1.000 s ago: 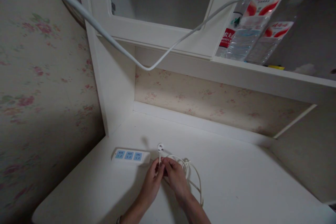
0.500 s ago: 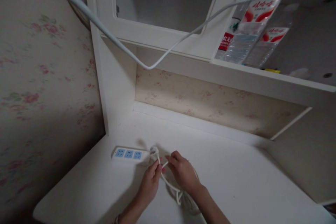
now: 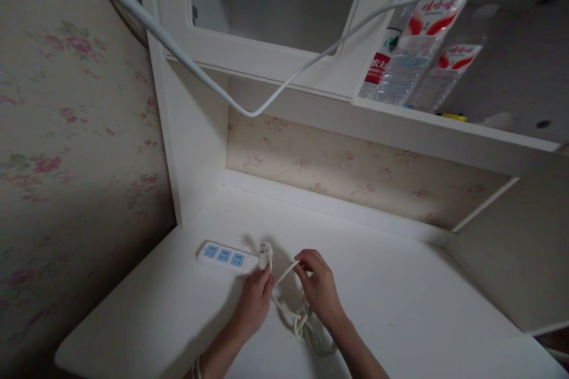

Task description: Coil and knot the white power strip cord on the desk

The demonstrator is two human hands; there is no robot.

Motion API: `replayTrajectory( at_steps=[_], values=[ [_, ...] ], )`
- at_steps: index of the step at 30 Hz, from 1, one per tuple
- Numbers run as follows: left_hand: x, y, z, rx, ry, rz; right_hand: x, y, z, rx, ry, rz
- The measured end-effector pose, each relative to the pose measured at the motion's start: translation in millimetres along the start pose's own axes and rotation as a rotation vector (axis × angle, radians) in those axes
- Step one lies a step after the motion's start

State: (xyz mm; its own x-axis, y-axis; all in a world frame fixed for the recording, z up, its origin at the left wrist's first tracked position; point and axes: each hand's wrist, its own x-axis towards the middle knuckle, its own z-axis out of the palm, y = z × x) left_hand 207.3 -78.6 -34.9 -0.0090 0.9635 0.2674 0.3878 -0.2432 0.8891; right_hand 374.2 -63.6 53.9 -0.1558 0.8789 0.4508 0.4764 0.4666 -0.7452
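A white power strip (image 3: 226, 256) with three blue sockets lies on the white desk. Beside its right end a white plug (image 3: 265, 253) points upward, its cord running down into my left hand (image 3: 254, 302), whose fingers are closed around the cord. My right hand (image 3: 319, 284) pinches a stretch of the white cord (image 3: 287, 273) a little to the right, and this stretch runs taut between the two hands. More cord hangs in a loose coil (image 3: 302, 323) under my right wrist, partly hidden by the hand and forearm.
The white desk (image 3: 400, 308) spreads around my hands, with floral wallpaper (image 3: 80, 130) at left. Overhead, a shelf (image 3: 444, 122) holds several plastic bottles (image 3: 406, 65). A thick white cable (image 3: 213, 86) crosses close in front of the view.
My right hand has drawn its piece of cord up and to the right, so the stretch between the hands is longer. The power strip has tilted and shifted slightly right.
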Motion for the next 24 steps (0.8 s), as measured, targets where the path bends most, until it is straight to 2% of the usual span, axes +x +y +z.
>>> replayTrajectory(
  at_steps=[4,8,14,20,24],
  values=[
    [-6.0,2.6,-3.3,0.041,-0.001,-0.003,0.3,7.1,12.0,0.007,0.111,0.074],
    [-6.9,14.5,-8.7,0.045,-0.053,-0.004,-0.3,1.7,15.7,-0.044,-0.015,0.070],
    [-1.4,23.1,-11.3,0.073,-0.040,0.007,-2.0,-3.1,15.3,-0.080,-0.195,0.002],
    [-0.4,24.9,-11.6,0.006,-0.023,-0.038,6.8,4.7,15.8,-0.031,-0.216,-0.054],
    [-1.2,26.2,-12.5,-0.010,-0.073,-0.056,13.5,13.7,19.8,0.049,-0.159,0.060]
  ],
)
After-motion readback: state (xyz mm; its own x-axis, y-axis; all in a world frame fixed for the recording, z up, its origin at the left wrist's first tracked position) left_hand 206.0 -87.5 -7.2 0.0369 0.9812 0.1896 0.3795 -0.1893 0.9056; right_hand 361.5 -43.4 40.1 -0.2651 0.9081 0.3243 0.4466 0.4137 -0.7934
